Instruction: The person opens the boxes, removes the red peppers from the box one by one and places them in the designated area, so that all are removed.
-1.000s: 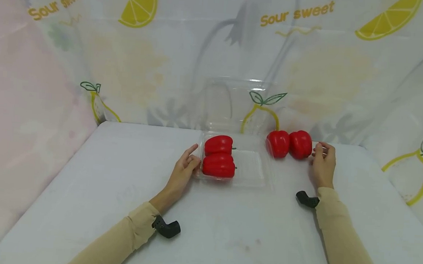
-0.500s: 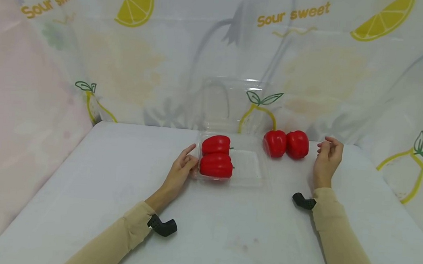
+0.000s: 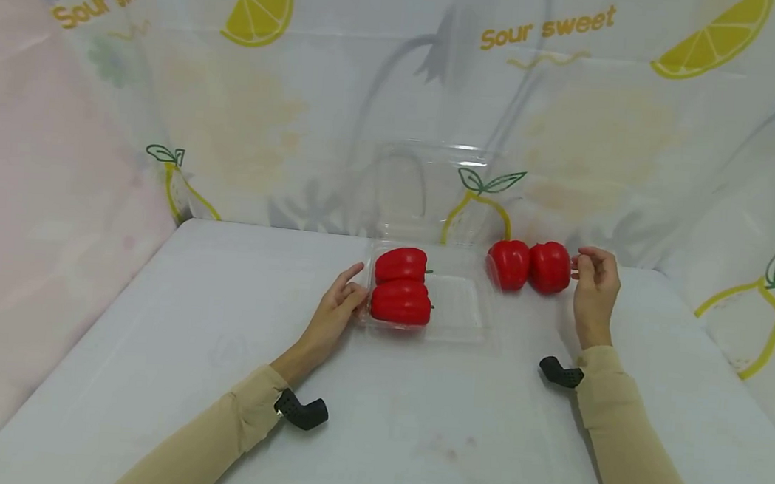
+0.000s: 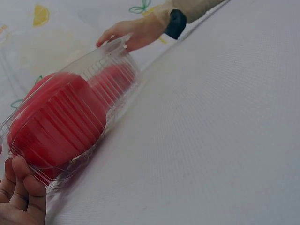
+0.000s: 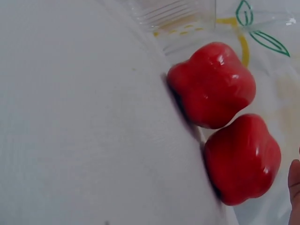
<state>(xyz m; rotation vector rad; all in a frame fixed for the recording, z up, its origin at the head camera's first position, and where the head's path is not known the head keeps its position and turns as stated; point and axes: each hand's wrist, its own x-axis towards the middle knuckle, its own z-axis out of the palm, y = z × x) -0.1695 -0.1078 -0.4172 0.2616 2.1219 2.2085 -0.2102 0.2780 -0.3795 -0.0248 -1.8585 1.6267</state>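
Note:
A transparent hinged plastic box point(image 3: 453, 305) stands on the table with its lid point(image 3: 400, 187) raised at the back. Two red bell peppers lie on their sides in its left half, the rear pepper point(image 3: 401, 265) and the front pepper point(image 3: 401, 303), stems to the right. My left hand point(image 3: 331, 316) holds the box's left edge, fingertips point(image 4: 21, 164) against the ribbed wall and index finger stretched out. Two more red bell peppers, the left one point(image 3: 509, 265) and the right one point(image 3: 549, 267), sit outside the box. Beside the right one is my right hand point(image 3: 596, 292), loosely bent and holding nothing.
The white table point(image 3: 383, 419) reaches back to a printed cloth point(image 3: 322, 119) hanging behind it. Black devices are strapped to both wrists, the left device point(image 3: 302, 411) and the right device point(image 3: 561, 372).
My right hand moved slightly right, away from the right-hand pepper, then came back beside it. The left hand, box and peppers keep their places; the head view shifted a little.

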